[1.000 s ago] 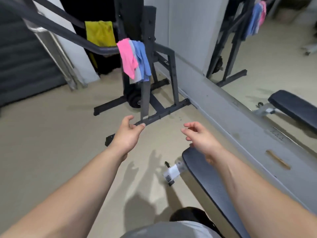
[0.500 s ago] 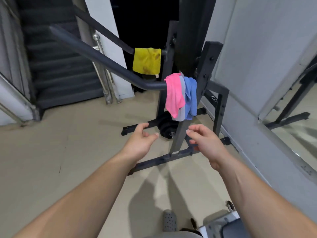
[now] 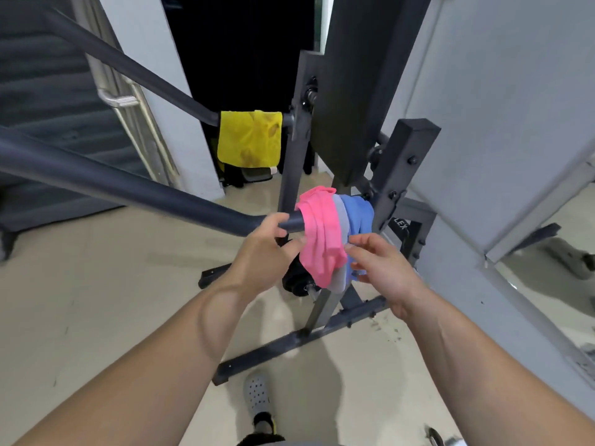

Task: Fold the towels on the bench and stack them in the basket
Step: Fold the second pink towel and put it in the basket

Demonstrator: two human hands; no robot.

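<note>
head view: we are gathering towels; left hand [image 3: 257, 252] and right hand [image 3: 383, 268], fingers apart, are reaching the pink towel [image 3: 322, 233]; next, pinching it off the bar [image 3: 161, 194].

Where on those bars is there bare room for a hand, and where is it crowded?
Bare: the near bar left of the left hand, and the far bar left of the yellow towel. Crowded: the near bar's end, where pink, grey and blue towels bunch against the upright.

Soft, matt cloth towels, pink [image 3: 320, 233], grey [image 3: 342, 252] and blue [image 3: 357, 214], draped a smooth, dark matt metal bar [image 3: 128, 188]. At eleven o'clock, a stained yellow cloth [image 3: 249, 138] hung.
</note>
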